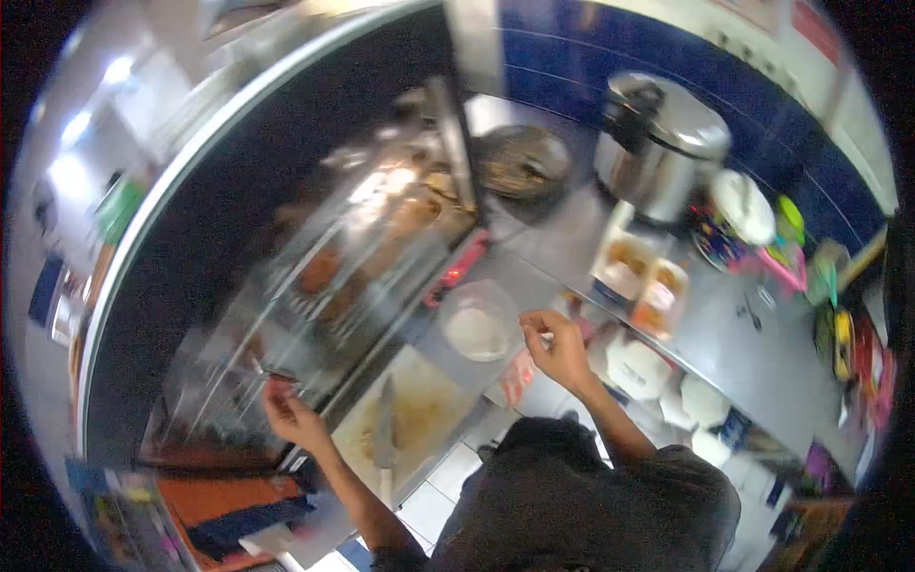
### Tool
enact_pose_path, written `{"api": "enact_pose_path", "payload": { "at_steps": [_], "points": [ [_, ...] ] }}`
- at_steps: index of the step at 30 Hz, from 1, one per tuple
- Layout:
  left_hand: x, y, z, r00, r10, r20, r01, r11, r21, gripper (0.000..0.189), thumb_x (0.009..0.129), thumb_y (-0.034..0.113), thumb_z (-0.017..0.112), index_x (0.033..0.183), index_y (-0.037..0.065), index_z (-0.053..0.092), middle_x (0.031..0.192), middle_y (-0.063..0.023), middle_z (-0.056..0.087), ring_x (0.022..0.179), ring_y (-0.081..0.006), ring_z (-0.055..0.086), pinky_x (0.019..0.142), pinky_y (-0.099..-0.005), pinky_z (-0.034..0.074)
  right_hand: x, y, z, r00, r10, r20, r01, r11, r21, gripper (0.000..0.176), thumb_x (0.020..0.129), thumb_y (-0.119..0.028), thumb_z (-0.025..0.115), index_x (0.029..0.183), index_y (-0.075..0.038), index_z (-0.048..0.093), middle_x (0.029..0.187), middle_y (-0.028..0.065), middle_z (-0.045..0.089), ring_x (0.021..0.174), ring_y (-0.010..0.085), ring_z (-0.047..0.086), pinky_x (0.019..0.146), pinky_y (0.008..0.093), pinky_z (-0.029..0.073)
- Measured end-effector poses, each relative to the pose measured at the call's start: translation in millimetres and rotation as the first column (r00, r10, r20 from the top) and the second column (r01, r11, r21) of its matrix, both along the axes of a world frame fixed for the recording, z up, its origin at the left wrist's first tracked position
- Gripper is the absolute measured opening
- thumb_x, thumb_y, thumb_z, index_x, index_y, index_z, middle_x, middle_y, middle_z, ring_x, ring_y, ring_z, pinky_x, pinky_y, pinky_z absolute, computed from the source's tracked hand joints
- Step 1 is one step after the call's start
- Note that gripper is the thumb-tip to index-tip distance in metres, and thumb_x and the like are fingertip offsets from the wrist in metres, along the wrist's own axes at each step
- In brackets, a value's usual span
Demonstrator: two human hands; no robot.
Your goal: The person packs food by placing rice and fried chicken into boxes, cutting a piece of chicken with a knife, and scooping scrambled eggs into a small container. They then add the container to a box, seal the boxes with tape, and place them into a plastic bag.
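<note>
Facing a long glass display case [362, 248] of browned fried pieces, stretched from lower left to upper right. Beside it, to the right, a steel bench [724, 334] with a rice cooker [658, 143]. Below the case, a pale cutting board [424, 405] bearing a knife [384, 434], laid lengthwise with the tip toward a round plastic tub [477, 324] of white stuff. Holds the right hand [562, 351] just right of that tub, fingertips pinched together, on what cannot be told. Has the left hand [294, 418] at the case's near edge, clenched round a small reddish thing [278, 378], well left of the tub and nearer the knife than the right hand.
</note>
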State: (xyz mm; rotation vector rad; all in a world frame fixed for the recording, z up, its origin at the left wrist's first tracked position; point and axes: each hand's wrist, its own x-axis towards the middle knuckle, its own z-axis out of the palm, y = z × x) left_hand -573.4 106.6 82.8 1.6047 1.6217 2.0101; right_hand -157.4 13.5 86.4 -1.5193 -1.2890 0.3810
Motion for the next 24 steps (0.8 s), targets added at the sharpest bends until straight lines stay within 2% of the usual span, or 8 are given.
{"api": "enact_pose_path", "payload": {
  "at_steps": [9,12,15,17,19,20,22,24],
  "points": [
    [105,39,-1,0.993,0.075,-0.091,-0.084,0.991,-0.102,0.037,0.095,0.003,0.056,0.132,-0.004,0.055,0.124,-0.0191,0.064,0.112,-0.0280,0.062,0.094,-0.0379,0.050,202,-126,-53,0.792,-0.610,0.034,0.610,0.786,-0.097,0.016,0.089,-0.013,0.062,0.098,-0.001,0.065,0.084,0.0159,0.070,0.072,0.0265,0.069,0.067,0.0366,0.054],
    [134,46,1,0.967,0.177,-0.186,-0.200,0.973,-0.113,0.043,0.095,0.014,0.058,0.135,-0.001,0.052,0.126,-0.0220,0.061,0.112,-0.0323,0.062,0.093,-0.0428,0.052,243,-153,-89,0.740,-0.658,0.137,0.671,0.711,-0.211,0.019,0.088,-0.018,0.062,0.099,-0.002,0.065,0.085,0.0145,0.070,0.072,0.0273,0.069,0.068,0.0383,0.054],
    [175,44,9,0.973,0.223,-0.064,-0.225,0.974,-0.017,0.046,0.096,0.020,0.059,0.134,-0.003,0.050,0.126,-0.0233,0.059,0.115,-0.0346,0.060,0.094,-0.0436,0.052,282,-165,-122,0.712,-0.682,0.171,0.701,0.672,-0.237,0.019,0.087,-0.018,0.062,0.097,-0.002,0.066,0.085,0.0129,0.071,0.071,0.0270,0.068,0.068,0.0385,0.054],
    [199,60,-13,0.773,0.562,-0.295,-0.512,0.827,0.234,0.044,0.098,0.022,0.057,0.131,-0.005,0.049,0.126,-0.0240,0.056,0.117,-0.0349,0.057,0.097,-0.0437,0.050,314,-159,-127,0.669,-0.736,0.102,0.738,0.640,-0.215,0.021,0.088,-0.020,0.061,0.096,-0.001,0.067,0.084,0.0149,0.071,0.073,0.0285,0.069,0.068,0.0401,0.054],
    [274,54,2,0.880,0.286,-0.380,-0.167,0.934,0.316,0.041,0.097,0.020,0.057,0.126,-0.008,0.050,0.125,-0.0238,0.053,0.116,-0.0333,0.056,0.099,-0.0441,0.048,355,-147,-140,0.638,-0.754,0.159,0.765,0.596,-0.243,0.024,0.088,-0.023,0.061,0.097,-0.001,0.067,0.084,0.0165,0.070,0.074,0.0315,0.069,0.070,0.0424,0.054],
    [304,63,-9,0.957,-0.097,-0.275,0.151,0.972,0.182,0.037,0.097,0.018,0.057,0.125,-0.007,0.050,0.122,-0.0219,0.055,0.113,-0.0313,0.057,0.098,-0.0441,0.048,369,-145,-149,0.622,-0.754,0.211,0.778,0.565,-0.275,0.028,0.088,-0.026,0.062,0.099,-0.001,0.066,0.085,0.0182,0.070,0.076,0.0345,0.069,0.072,0.0447,0.054],
    [374,75,-31,0.751,-0.659,-0.038,0.652,0.750,-0.113,0.031,0.098,0.019,0.054,0.119,-0.003,0.054,0.112,-0.0142,0.060,0.107,-0.0252,0.057,0.095,-0.0425,0.048,360,-141,-136,0.675,-0.708,0.206,0.716,0.562,-0.415,0.031,0.087,-0.028,0.062,0.100,0.000,0.066,0.087,0.0210,0.070,0.081,0.0377,0.068,0.075,0.0464,0.054],
    [447,83,-44,0.361,-0.898,0.253,0.894,0.256,-0.366,0.029,0.097,0.023,0.051,0.116,0.001,0.059,0.110,-0.0109,0.061,0.107,-0.0206,0.058,0.096,-0.0378,0.045,339,-134,-138,0.769,-0.614,0.176,0.567,0.529,-0.631,0.041,0.088,-0.036,0.061,0.108,0.000,0.064,0.095,0.0242,0.069,0.091,0.0417,0.066,0.082,0.0482,0.053]
  ]
}}
